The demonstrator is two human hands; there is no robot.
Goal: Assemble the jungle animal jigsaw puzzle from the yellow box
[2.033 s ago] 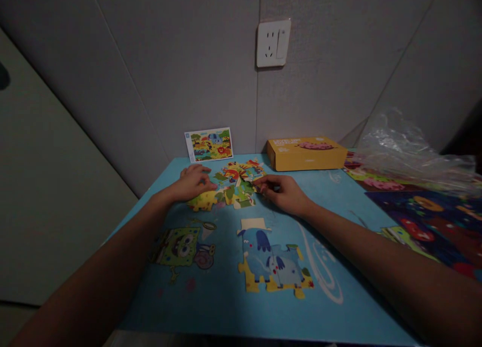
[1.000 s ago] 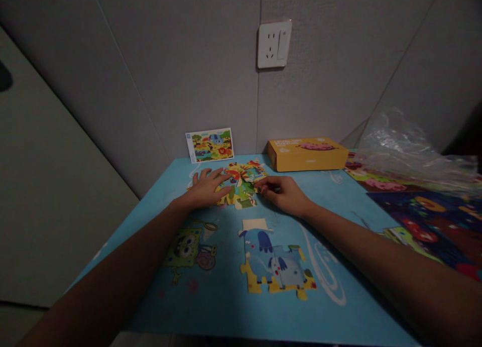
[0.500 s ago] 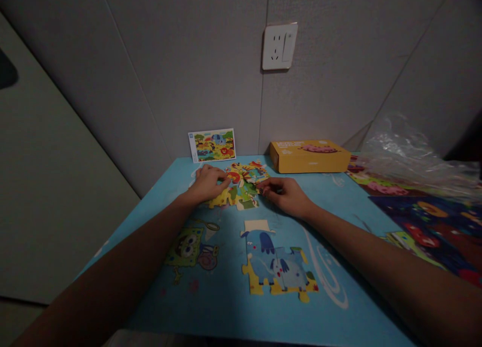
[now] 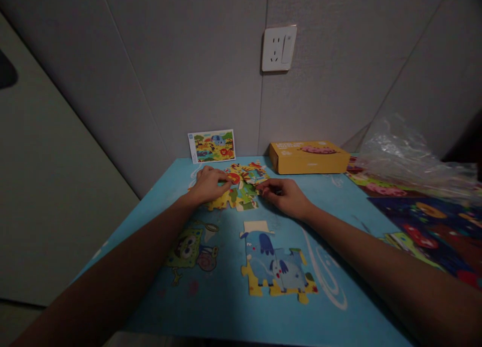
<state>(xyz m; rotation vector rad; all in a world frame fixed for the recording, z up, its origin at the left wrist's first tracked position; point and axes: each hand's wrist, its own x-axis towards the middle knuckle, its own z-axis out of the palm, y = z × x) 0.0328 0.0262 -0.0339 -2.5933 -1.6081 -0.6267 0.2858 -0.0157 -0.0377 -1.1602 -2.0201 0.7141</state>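
Observation:
Toward the back of the table lies a loose pile of colourful jigsaw puzzle pieces [image 4: 244, 191]. From the left, my left hand [image 4: 211, 183] reaches over the pile, thumb and fingers closed at the edge of a red-and-yellow puzzle piece [image 4: 234, 178]. At the pile's right side my right hand [image 4: 283, 194] rests low, its fingertips pinched at a puzzle piece [image 4: 254, 176] that appears slightly tilted. Nearer me, several joined pieces form a blue elephant section [image 4: 276, 264], lying flat and apart from both hands. My left hand covers part of the pile.
A picture card [image 4: 213, 146] leans on the wall behind the pile. To its right stands a yellow box [image 4: 311, 157]. Clear plastic wrapping [image 4: 410, 158] and a dark printed sheet [image 4: 429, 221] lie at the right. The blue table [image 4: 226, 312] has cartoon prints.
My left hand went from the pile's left edge rightward over the pieces, spread its fingers, then closed them by the red piece. My right hand stays nearly still. The view shifted slightly.

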